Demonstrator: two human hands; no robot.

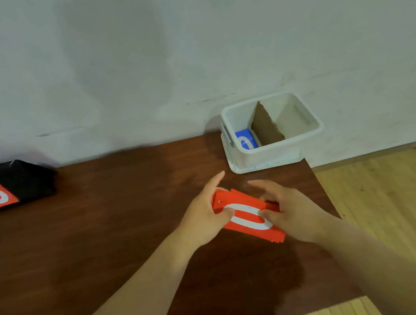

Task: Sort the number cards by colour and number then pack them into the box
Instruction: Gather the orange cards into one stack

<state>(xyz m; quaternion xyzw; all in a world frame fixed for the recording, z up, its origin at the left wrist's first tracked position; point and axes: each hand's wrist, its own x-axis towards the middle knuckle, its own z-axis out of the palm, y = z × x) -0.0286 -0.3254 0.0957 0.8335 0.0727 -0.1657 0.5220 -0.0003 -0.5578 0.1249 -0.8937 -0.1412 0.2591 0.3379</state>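
While my left hand and right hand pinch the red cards by the ends, just before the box, I should square them; blue cards lie in its left half. Red belongs in the right half, I judge.

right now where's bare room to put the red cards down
Bare table between black stand and left hand; right half of the box also looks bare. Crowded at the red cards, gripped by the right hand too.
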